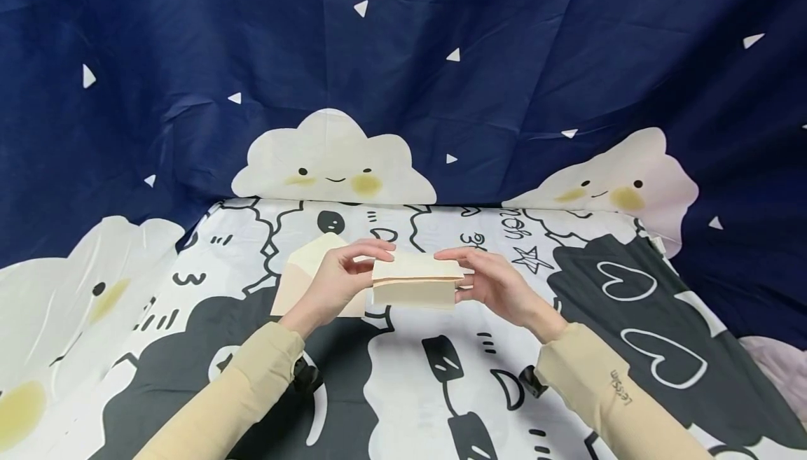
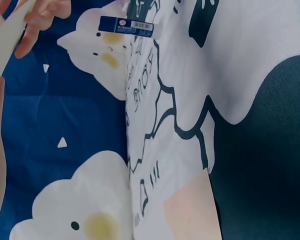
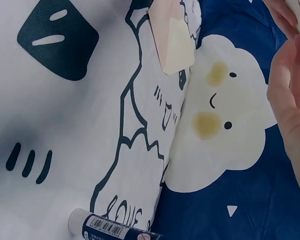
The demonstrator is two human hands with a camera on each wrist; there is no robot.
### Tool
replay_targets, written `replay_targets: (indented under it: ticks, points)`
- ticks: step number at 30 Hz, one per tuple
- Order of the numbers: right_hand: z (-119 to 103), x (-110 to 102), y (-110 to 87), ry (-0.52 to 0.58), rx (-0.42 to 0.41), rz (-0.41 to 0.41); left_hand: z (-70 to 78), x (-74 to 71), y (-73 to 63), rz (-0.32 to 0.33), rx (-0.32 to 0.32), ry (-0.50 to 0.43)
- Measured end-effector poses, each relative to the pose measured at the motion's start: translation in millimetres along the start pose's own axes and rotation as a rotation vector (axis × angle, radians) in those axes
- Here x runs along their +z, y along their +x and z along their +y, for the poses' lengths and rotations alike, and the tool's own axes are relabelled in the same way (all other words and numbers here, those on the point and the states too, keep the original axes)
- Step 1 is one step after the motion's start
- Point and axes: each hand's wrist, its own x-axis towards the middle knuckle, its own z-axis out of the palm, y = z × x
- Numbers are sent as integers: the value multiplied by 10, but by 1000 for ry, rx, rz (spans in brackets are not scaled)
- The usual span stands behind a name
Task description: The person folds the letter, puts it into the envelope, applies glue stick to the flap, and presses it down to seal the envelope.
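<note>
A folded piece of cream paper (image 1: 416, 293) is held up in front of me between both hands. My left hand (image 1: 334, 279) pinches its left end, fingertips on the top fold. At the opposite end, my right hand (image 1: 501, 285) pinches the paper, with fingers above and below. A thin gap shows along the fold's front edge. Behind my left hand lies an envelope (image 1: 295, 292) with its pointed flap up, partly covered by that hand. The left wrist view shows a glue stick (image 2: 127, 26) with a dark blue label, hidden in the head view.
A cloth printed with black-and-white cartoon shapes (image 1: 435, 404) covers the surface. Behind it hangs a navy curtain (image 1: 403, 61) with white clouds and small triangles. The glue stick (image 3: 112, 229) also lies low in the right wrist view.
</note>
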Motion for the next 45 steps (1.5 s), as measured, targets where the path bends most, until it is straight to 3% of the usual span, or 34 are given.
replay_targets:
  ticks: [7,15,22,35,39,45]
  points:
    - [24,37,-1,-168,22,108,16,4,-8,-2,-9,-1]
    - [51,32,6,-215,7,131,67,-11,-64,-76,-110,-195]
    - [48,40,9,-242,19,169,47,-4,-59,-114,-130,-89]
    - [54,53,19,-286,56,173,67,5,-43,-136,-144,-25]
    - [60,44,21,-357,64,156,88,8,-40,-178,-142,16]
    - [54,54,78,-550,54,178,84,79,-39,-237,-143,61]
